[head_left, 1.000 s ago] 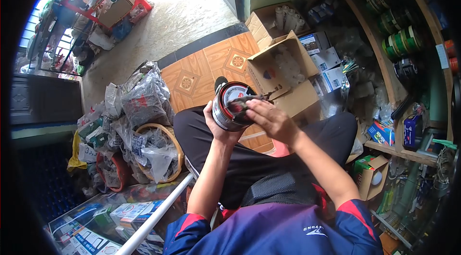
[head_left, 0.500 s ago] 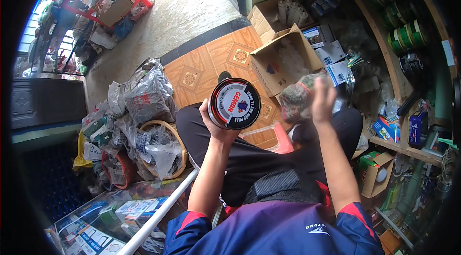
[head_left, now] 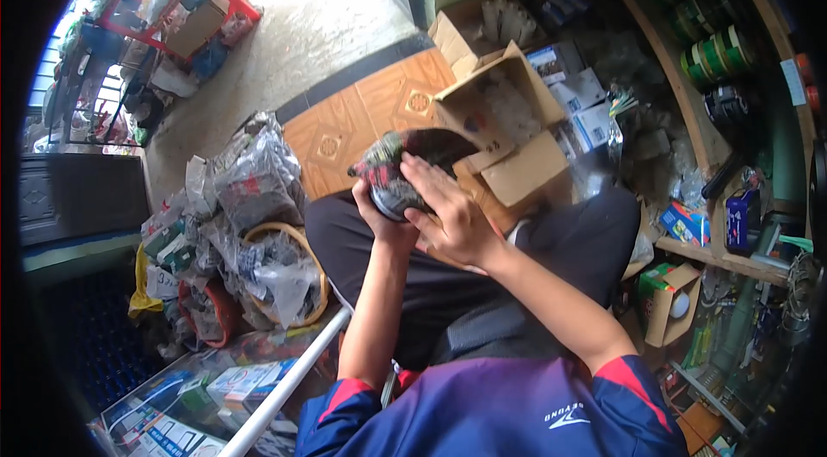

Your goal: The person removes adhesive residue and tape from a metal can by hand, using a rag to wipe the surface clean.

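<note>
My left hand [head_left: 386,217] is wrapped round a round can [head_left: 394,202], seen between my knees. A dark patterned cloth [head_left: 388,161] lies over the can's top and hides most of it. The fingers of my right hand [head_left: 450,209] press the cloth against the can from the right. Part of the cloth hangs loose toward the back right. My thumbs are close to each other at the near side of the can.
An open cardboard box [head_left: 525,166] stands beyond my right knee, with another box [head_left: 457,42] behind it. Plastic bags [head_left: 250,173] and a round basket [head_left: 320,285] are at the left. Shelves with green rolls [head_left: 719,56] line the right. A white rail [head_left: 289,379] runs at lower left.
My right hand has moved left with the cloth and brought it onto the can, whose label is now covered. The view has shifted slightly.
</note>
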`<state>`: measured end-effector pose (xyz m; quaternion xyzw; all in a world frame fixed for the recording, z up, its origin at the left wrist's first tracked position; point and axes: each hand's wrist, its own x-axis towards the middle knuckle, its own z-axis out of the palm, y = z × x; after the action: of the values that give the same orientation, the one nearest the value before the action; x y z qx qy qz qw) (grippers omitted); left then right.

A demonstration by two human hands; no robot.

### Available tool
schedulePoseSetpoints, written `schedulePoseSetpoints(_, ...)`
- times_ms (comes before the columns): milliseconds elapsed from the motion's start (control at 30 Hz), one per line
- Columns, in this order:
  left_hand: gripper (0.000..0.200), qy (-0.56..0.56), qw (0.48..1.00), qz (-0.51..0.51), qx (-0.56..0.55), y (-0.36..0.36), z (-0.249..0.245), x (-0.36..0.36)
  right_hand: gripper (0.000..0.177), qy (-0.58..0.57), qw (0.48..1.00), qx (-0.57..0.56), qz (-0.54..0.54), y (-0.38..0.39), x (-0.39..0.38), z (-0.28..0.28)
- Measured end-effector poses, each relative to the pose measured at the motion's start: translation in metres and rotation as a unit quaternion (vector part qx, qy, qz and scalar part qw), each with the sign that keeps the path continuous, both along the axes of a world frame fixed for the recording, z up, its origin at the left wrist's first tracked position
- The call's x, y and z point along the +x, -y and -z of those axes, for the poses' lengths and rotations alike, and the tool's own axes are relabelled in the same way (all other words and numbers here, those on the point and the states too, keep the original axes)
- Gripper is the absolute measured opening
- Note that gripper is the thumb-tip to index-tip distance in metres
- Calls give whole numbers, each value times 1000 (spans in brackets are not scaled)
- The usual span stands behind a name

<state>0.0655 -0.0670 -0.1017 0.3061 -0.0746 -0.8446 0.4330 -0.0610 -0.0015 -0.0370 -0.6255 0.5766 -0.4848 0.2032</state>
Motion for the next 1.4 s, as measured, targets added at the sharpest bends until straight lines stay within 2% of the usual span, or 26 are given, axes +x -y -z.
schedulePoseSetpoints(67,69,-22,1000,5,-9,8,0,-5,45,83,996,6,5,-5,-5,9)
schedulePoseSetpoints(133,67,-44,999,19,-18,8,4,-2,24,157,987,16,-10,-8,-19,10)
schedulePoseSetpoints(167,66,-31,999,16,0,11,3,1,18,215,963,163,-18,-16,-36,5)
schedulePoseSetpoints(267,62,6,1000,7,-24,20,-10,6,12,198,953,98,208,-6,-80,-3)
schedulePoseSetpoints(300,61,12,999,2,-35,22,-13,8,24,267,907,75,317,-6,-109,44)
schedulePoseSetpoints(333,60,19,999,-1,-45,23,-15,10,25,434,834,82,329,-5,-125,19)
schedulePoseSetpoints(467,60,42,997,-23,-63,22,-31,-6,30,496,746,-73,438,16,-79,-29)
schedulePoseSetpoints(533,64,102,983,5,-154,21,-23,-26,30,367,876,-50,309,15,6,14)
schedulePoseSetpoints(600,64,30,989,-15,-147,20,-27,-21,31,73,985,39,154,-1,50,3)
schedulePoseSetpoints(633,64,-126,985,-14,-117,17,-30,-20,35,82,990,21,117,11,34,3)
schedulePoseSetpoints(667,64,-24,991,-27,-132,17,-28,-20,40,99,992,16,82,17,17,5)
schedulePoseSetpoints(733,63,-137,990,-14,10,23,-20,-14,46,125,989,38,66,11,-2,-8)
schedulePoseSetpoints(767,61,-49,999,-16,-9,20,-29,-22,44,147,984,64,81,13,-18,-14)
schedulePoseSetpoints(800,59,-44,998,-8,-34,22,-28,-23,36,168,979,4,116,18,-35,-18)
schedulePoseSetpoints(833,59,-25,999,-11,-19,18,-31,-20,27,216,959,58,177,15,-52,-36)
schedulePoseSetpoints(933,57,1,1000,-9,-25,19,-35,-21,29,366,882,-126,269,7,-92,-75)
schedulePoseSetpoints(1000,55,18,999,-11,-34,16,-37,-24,27,190,951,-123,208,6,-58,-61)
schedulePoseSetpoints(1067,54,34,998,-27,-40,11,-37,-39,27,1,983,-116,143,4,-4,-35)
schedulePoseSetpoints(1100,54,-169,983,-70,-17,9,11,-32,27,-95,983,-109,110,2,16,-25)
schedulePoseSetpoints(1133,53,-398,911,-95,46,7,58,-26,28,-190,974,-100,75,1,23,-21)
schedulePoseSetpoints(1167,53,-562,817,-77,105,5,106,-19,34,-111,989,-81,52,7,13,-31)
schedulePoseSetpoints(1200,57,-440,897,-41,-26,6,74,-25,41,-25,998,-55,27,6,4,-40)
schedulePoseSetpoints(1233,63,-234,969,-80,0,-3,45,-22,71,-126,991,15,-31,1,-7,-29)
schedulePoseSetpoints(1267,70,-9,997,-67,48,-13,15,-18,46,-44,997,-3,-64,1,-11,-3)
schedulePoseSetpoints(1333,73,-5,997,-21,-73,-1,8,-27,47,-98,995,10,-25,-4,-6,-13)
schedulePoseSetpoints(1400,76,-5,998,10,-62,-11,-4,-24,48,-96,995,34,-20,4,-3,-17)
